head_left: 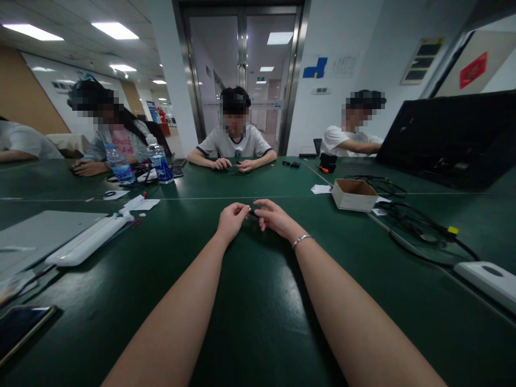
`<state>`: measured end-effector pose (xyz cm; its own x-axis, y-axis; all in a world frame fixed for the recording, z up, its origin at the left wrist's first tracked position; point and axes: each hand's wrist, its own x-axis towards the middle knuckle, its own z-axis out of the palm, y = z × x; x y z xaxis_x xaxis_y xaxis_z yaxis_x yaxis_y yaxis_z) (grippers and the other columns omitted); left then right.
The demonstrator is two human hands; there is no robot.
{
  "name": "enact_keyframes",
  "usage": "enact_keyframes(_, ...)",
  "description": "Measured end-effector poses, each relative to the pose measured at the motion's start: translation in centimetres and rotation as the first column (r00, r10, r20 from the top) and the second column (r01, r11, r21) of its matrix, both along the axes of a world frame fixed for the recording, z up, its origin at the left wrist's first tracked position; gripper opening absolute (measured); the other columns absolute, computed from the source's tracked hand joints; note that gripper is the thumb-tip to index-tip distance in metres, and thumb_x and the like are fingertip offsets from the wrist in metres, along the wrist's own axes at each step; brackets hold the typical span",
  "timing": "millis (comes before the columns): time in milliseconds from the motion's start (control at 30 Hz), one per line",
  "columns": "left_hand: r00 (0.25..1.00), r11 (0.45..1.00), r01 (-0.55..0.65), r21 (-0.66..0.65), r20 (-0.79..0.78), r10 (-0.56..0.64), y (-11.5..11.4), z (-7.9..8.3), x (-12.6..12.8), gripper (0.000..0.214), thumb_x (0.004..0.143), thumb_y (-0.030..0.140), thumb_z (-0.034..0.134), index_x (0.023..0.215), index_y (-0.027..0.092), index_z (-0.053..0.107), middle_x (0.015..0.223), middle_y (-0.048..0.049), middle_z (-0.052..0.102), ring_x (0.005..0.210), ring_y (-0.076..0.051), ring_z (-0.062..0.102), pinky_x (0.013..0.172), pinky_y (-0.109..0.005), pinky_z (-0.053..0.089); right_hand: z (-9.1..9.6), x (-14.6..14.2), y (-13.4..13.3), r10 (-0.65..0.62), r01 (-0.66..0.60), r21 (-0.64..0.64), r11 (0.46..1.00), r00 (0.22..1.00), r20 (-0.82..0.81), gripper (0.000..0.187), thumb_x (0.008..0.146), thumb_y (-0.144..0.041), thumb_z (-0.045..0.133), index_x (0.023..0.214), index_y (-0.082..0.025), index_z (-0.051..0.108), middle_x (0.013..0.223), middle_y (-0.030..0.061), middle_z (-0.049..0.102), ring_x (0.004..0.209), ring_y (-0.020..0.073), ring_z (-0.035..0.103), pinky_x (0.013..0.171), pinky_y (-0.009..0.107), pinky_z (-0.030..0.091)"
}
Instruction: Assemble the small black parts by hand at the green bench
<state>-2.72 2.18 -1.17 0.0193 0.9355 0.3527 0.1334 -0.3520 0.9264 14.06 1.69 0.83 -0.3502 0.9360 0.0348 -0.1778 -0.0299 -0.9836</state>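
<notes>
Both of my arms reach forward over the dark green table. My left hand is closed, thumb and fingertips pinched on a small dark object with a shiny end. Its kind is too small to make out. My right hand, with a silver bracelet at the wrist, meets the object's other end with thumb and bent fingers. The index finger of that hand arches above it. The object sits between the two hands, just over the tabletop, and the fingers cover part of it.
An open cardboard box and tangled black cables lie to the right, near a large black monitor. Leftward are a laptop, a white bar-shaped device, a phone and two bottles. Several people sit around the table.
</notes>
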Motion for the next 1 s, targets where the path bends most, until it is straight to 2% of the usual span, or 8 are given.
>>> enact_keyframes(100,1.0,1.0,-0.014,0.006,0.002,0.014,-0.03,0.0,-0.06,0.028,0.075,0.042,0.064,0.078,0.014,0.064,0.067,-0.0031,0.062,0.064,-0.014,0.057,0.065,-0.027,0.044,-0.01,0.02,0.0,0.023,-0.022,0.045,0.999,1.0,-0.012,0.054,0.07,-0.008,0.074,0.114,-0.023,0.047,0.089,-0.0016,0.059,0.051,0.0078,0.059,0.041,0.016,0.05)
enact_keyframes(233,1.0,1.0,-0.009,0.014,-0.001,0.009,-0.03,-0.04,-0.17,0.03,0.076,0.044,0.063,0.079,0.015,0.064,0.067,-0.0027,0.062,0.064,-0.015,0.057,0.065,-0.027,0.044,-0.09,-0.09,0.1,0.008,-0.008,-0.003,1.0,1.0,0.03,0.029,0.086,-0.025,0.063,0.109,-0.019,0.048,0.076,-0.0014,0.058,0.039,0.0065,0.05,0.032,0.015,0.042)
enact_keyframes(400,1.0,1.0,-0.024,0.006,0.018,0.024,0.17,-0.22,-0.21,0.031,0.075,0.045,0.064,0.08,0.014,0.064,0.068,-0.0033,0.063,0.065,-0.015,0.057,0.066,-0.027,0.045,-0.14,0.05,0.19,0.016,-0.015,0.03,0.999,0.999,-0.031,0.054,0.072,-0.011,0.074,0.116,-0.024,0.045,0.089,-0.0023,0.059,0.045,0.0057,0.055,0.041,0.017,0.05)
enact_keyframes(533,0.999,0.999,-0.029,0.014,0.021,0.029,0.47,-0.48,-0.23,0.031,0.074,0.045,0.064,0.079,0.014,0.064,0.067,-0.0027,0.062,0.063,-0.014,0.057,0.063,-0.026,0.043,-0.09,0.07,0.18,0.033,-0.033,-0.034,0.999,0.999,0.005,0.029,0.086,-0.025,0.063,0.11,-0.019,0.046,0.081,0.0,0.059,0.042,0.0067,0.052,0.037,0.018,0.048)
enact_keyframes(667,0.998,0.998,-0.055,0.021,0.031,0.054,0.62,-0.62,-0.34,0.031,0.075,0.044,0.063,0.08,0.014,0.065,0.066,-0.0026,0.062,0.062,-0.014,0.057,0.062,-0.026,0.043,-0.01,0.04,0.14,0.036,-0.036,0.011,0.999,0.999,-0.023,0.059,0.073,-0.011,0.074,0.119,-0.026,0.039,0.089,-0.0025,0.058,0.048,0.0069,0.057,0.044,0.019,0.053)
enact_keyframes(800,0.999,0.999,-0.045,0.022,0.011,0.044,0.56,-0.61,-0.38,0.029,0.077,0.043,0.062,0.081,0.014,0.065,0.068,-0.0026,0.062,0.064,-0.015,0.057,0.063,-0.026,0.044,0.0,-0.01,0.13,0.046,-0.045,-0.029,0.999,0.998,0.036,0.036,0.087,-0.025,0.063,0.115,-0.021,0.042,0.084,0.0007,0.059,0.042,0.007,0.053,0.038,0.019,0.05)
enact_keyframes(933,0.998,0.998,-0.056,0.036,0.004,0.056,0.58,-0.62,-0.38,0.029,0.078,0.043,0.06,0.08,0.014,0.064,0.068,-0.0025,0.062,0.064,-0.014,0.057,0.063,-0.026,0.044,0.08,-0.02,0.05,0.022,-0.022,0.025,0.999,1.0,0.009,0.069,0.073,-0.011,0.074,0.127,-0.029,0.035,0.095,-0.0009,0.058,0.049,0.0071,0.059,0.045,0.019,0.054)
enact_keyframes(1000,0.998,0.998,-0.057,0.032,0.001,0.057,0.64,-0.66,-0.4,0.029,0.078,0.043,0.061,0.081,0.014,0.064,0.068,-0.0027,0.062,0.064,-0.014,0.057,0.063,-0.027,0.044,0.12,-0.06,0.04,0.029,-0.029,-0.027,0.999,0.999,0.017,0.056,0.083,-0.023,0.069,0.128,-0.026,0.035,0.087,0.0003,0.06,0.047,0.0084,0.057,0.043,0.02,0.053)
